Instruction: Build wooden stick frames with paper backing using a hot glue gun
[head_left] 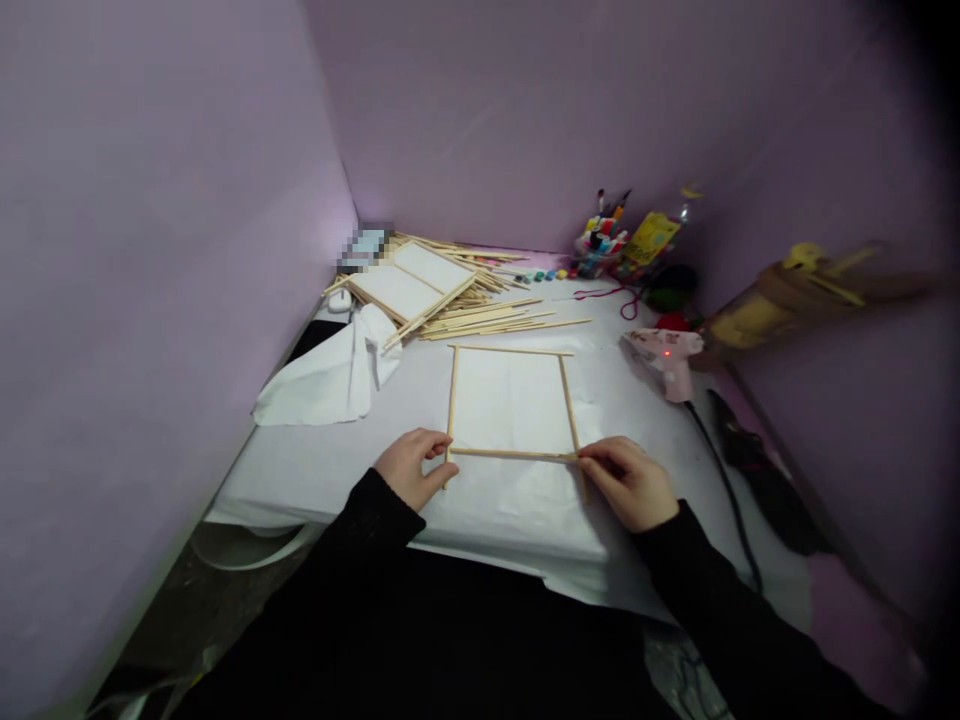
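Note:
A square frame of thin wooden sticks (452,395) lies on white paper (510,400) on the table. My left hand (411,467) pinches the left end of the near stick (514,454) where it crosses the left upright. At the frame's right corner, my right hand (628,481) has its fingers closed on that same stick's other end. Both arms wear black sleeves.
A pink glue gun (667,358) with a red light on lies to the right, its black cord (724,480) trailing toward me. Loose sticks (495,318) and finished white panels (409,285) are piled at the back. A white cloth (330,375) lies left; pens and paint pots (604,240) stand far right.

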